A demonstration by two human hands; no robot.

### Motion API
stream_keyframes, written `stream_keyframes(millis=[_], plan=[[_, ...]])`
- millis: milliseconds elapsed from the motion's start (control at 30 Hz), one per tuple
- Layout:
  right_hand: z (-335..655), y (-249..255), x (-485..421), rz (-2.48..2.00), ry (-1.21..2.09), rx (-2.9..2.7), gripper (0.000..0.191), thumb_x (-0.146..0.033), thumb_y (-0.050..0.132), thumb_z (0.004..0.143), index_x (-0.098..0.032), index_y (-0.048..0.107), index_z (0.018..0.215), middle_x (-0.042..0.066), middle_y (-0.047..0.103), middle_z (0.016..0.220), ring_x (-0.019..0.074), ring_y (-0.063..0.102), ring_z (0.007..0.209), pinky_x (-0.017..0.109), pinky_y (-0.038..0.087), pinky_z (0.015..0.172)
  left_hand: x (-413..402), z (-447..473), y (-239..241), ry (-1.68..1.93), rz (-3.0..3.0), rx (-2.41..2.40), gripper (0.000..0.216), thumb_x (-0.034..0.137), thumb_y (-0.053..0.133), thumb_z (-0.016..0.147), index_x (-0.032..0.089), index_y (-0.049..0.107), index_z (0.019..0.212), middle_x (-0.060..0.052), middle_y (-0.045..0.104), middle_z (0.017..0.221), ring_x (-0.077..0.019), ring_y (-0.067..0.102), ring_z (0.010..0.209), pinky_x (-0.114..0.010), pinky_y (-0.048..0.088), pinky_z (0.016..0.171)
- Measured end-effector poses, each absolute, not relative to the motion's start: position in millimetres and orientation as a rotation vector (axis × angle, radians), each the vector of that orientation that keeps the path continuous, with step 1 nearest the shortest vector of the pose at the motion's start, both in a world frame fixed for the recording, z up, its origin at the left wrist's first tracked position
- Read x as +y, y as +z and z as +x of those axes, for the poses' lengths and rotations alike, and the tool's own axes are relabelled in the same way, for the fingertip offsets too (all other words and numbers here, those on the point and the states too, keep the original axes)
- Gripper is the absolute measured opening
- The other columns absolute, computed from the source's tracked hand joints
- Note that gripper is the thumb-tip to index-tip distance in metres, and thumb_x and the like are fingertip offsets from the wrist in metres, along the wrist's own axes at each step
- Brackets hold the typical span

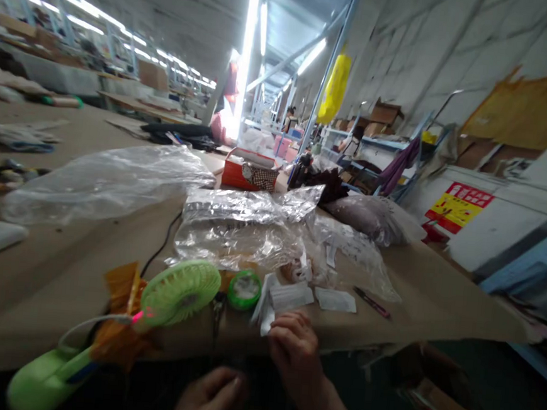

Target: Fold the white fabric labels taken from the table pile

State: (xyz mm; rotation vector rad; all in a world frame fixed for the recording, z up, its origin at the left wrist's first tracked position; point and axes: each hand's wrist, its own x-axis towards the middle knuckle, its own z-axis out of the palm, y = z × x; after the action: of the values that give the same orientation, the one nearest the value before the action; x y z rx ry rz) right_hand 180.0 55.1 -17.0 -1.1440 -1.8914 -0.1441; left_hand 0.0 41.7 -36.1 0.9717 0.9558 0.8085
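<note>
My right hand is at the near table edge, its fingers pinched on a small white paper label. More white labels lie on the table just beyond it. My left hand hangs lower, below the table edge, with curled fingers; whether it holds anything is hidden by blur. A green round container sits just left of the labels. A small green fan stands to the left.
Crumpled clear plastic bags cover the middle of the brown table. A dark pen lies to the right, an orange box stands at the back. A black cable runs by the fan. Shelves and boxes line the right wall.
</note>
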Motion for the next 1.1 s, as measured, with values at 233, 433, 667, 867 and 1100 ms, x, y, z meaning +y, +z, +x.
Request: stream_keyframes(millis=[233, 433, 667, 867, 1100], plan=[[186.3, -19.9, 36.1, -1.069, 0.026, -2.005, 0.012, -0.014, 0.054, 0.086, -0.021, 0.062, 0.088, 0.005, 0.069, 0.088, 0.0192, 0.063, 0.092, 0.040, 0.048, 0.088, 39.9, 20.9, -5.3, 0.740, 0.452, 0.769, 0.028, 0.037, 0.069, 0.074, 0.011, 0.065, 0.083, -0.009, 0.068, 0.077, -0.0148, 0.064, 0.065, -0.028, 0.050, 0.067], [177.8, -14.8, 8.3, -0.956, 0.046, -2.161, 0.012, -0.014, 0.054, 0.085, -0.022, 0.062, 0.090, 0.005, 0.070, 0.091, 0.0196, 0.063, 0.098, 0.041, 0.047, 0.092, 39.3, 28.4, -3.9, 0.809, 0.349, 0.658, 0.023, 0.030, 0.073, 0.072, 0.009, 0.066, 0.080, -0.005, 0.066, 0.071, -0.0092, 0.058, 0.057, -0.020, 0.046, 0.055], [194.4, -10.4, 19.1, -1.085, -0.008, -2.135, 0.029, -0.015, 0.050, 0.088, -0.021, 0.057, 0.116, 0.009, 0.066, 0.104, 0.0235, 0.057, 0.109, 0.043, 0.049, 0.092, 37.7, 29.1, -6.7, 0.779, 0.342, 0.888, 0.007, 0.016, 0.065, 0.076, 0.011, 0.062, 0.079, -0.005, 0.066, 0.065, -0.0126, 0.061, 0.054, -0.025, 0.051, 0.055], [215.1, -17.1, 51.3, -1.560, -0.281, -2.125, 0.044, -0.032, 0.054, 0.087, -0.012, 0.053, 0.126, 0.017, 0.058, 0.122, 0.0323, 0.047, 0.118, 0.052, 0.040, 0.099, 33.9, 26.1, -6.1, 0.711, 0.472, 0.993, 0.009, 0.017, 0.058, 0.081, 0.011, 0.061, 0.087, -0.005, 0.066, 0.062, -0.0136, 0.063, 0.053, -0.024, 0.051, 0.053], [222.6, -23.6, 47.2, -1.413, -0.232, -2.024, 0.016, -0.021, 0.052, 0.089, -0.021, 0.066, 0.096, 0.007, 0.069, 0.101, 0.0236, 0.058, 0.103, 0.042, 0.045, 0.092, 32.8, 24.3, 1.3, 0.680, 0.431, 1.039, 0.008, 0.015, 0.056, 0.081, 0.010, 0.061, 0.084, -0.008, 0.068, 0.068, -0.0143, 0.064, 0.055, -0.027, 0.054, 0.056]])
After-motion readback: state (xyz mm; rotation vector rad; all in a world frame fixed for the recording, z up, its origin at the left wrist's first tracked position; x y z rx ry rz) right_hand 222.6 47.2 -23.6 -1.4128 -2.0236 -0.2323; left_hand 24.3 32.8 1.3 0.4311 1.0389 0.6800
